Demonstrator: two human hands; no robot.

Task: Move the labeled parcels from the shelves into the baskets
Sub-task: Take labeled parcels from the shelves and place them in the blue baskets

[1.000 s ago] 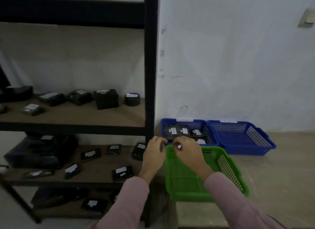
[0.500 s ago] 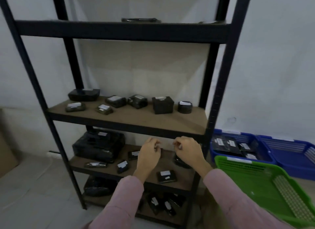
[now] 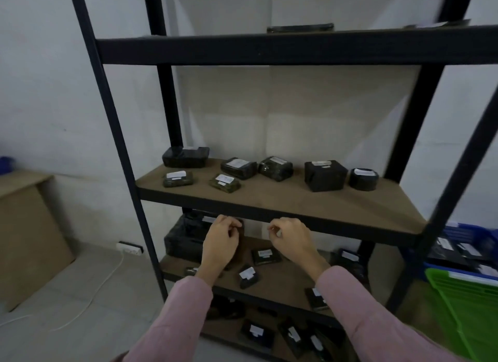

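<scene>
I see a dim, flat-lit view; below the middle shelf (image 3: pixel 280 200) shadows deepen; frame posts bow outward at the edges; everything slightly soft.

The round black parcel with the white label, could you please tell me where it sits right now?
In the head view, the round black parcel sits at the right end of the middle shelf, just right of the cube-shaped black parcel.

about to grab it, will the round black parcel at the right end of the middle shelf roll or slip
The round parcel rests on its flat end, label up, so it probably stays put unless tipped. Its glossy black wrap looks slippery, so grip it firmly. It is squat, so unlikely to topple.
</scene>
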